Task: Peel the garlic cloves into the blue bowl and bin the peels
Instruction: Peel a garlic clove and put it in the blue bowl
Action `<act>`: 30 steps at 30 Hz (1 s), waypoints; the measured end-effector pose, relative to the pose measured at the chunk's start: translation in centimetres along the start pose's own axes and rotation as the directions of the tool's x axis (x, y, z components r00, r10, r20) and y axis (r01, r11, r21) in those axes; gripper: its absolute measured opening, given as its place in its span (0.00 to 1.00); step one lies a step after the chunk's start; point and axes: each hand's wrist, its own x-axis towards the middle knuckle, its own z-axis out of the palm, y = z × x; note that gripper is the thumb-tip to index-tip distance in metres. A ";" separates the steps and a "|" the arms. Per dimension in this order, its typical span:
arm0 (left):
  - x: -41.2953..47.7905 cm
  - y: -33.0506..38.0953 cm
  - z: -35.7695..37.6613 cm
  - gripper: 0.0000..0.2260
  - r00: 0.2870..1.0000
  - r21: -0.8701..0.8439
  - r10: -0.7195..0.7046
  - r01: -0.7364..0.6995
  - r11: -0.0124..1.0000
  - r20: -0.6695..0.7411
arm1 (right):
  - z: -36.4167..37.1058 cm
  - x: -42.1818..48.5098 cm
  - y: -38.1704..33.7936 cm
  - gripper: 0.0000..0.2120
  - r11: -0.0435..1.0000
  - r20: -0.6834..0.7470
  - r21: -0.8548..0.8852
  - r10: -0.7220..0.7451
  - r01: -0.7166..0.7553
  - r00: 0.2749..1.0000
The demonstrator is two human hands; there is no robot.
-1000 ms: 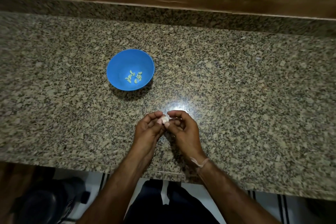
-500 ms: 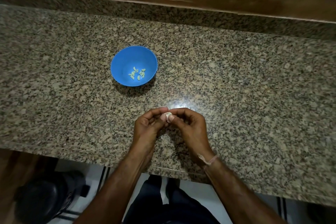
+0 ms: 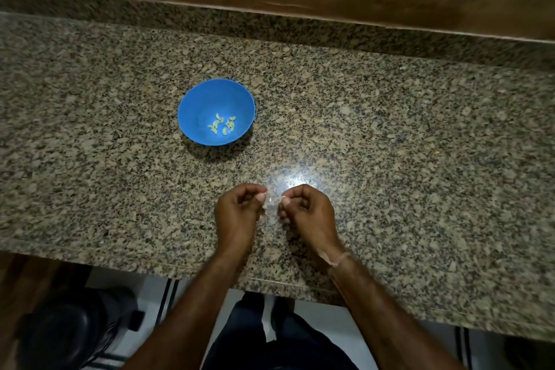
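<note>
Pinching a pale, blurred garlic clove with the curled left hand; nipping a small pale peel scrap with the curled right hand, just beside but apart, hovering over the granite counter. Leaving the blue bowl standing farther back on the left, carrying several peeled cloves.

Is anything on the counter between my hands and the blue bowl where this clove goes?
Nothing visible. Only bare speckled granite countertop lies between your left hand, your right hand and the round blue plastic bowl ahead-left; its top is open.
</note>
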 end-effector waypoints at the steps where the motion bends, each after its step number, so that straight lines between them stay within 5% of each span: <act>1: 0.6 0.2 -0.2 0.06 0.997 0.117 0.078 -0.074 0.990 -0.027 | -0.4 0.0 0.4 0.02 0.996 -0.010 -0.085 -0.039 0.038 0.999; 4: 2.2 0.5 -0.7 0.03 0.978 0.362 0.208 -0.183 0.914 -0.032 | -1.0 0.1 1.1 0.03 0.978 -0.024 -0.206 -0.052 0.046 0.998; 10: 0.6 -1.9 -1.3 0.13 0.941 0.532 0.333 -0.253 0.808 -0.057 | -0.5 0.0 0.8 0.06 0.915 0.006 -0.386 -0.125 0.118 0.992; 14: -2.3 -4.5 -1.3 0.08 0.964 0.556 0.263 -0.201 0.806 -0.033 | 0.3 -0.1 1.3 0.08 0.773 0.032 -0.608 -0.203 0.180 0.979; 24: -2.0 -5.4 -1.5 0.09 0.974 0.588 0.226 -0.178 0.789 -0.008 | 1.1 0.1 2.0 0.10 0.606 0.057 -0.755 -0.322 0.251 0.945; 27: -2.2 -4.8 -1.1 0.06 0.978 0.533 0.206 -0.168 0.829 -0.013 | 0.3 0.7 1.9 0.08 0.763 0.022 -0.622 -0.206 0.174 0.978; 30: -2.3 -3.7 -0.2 0.01 0.997 0.264 0.060 -0.071 0.962 0.049 | -0.4 0.1 0.9 0.02 0.992 0.097 -0.116 0.062 -0.051 0.993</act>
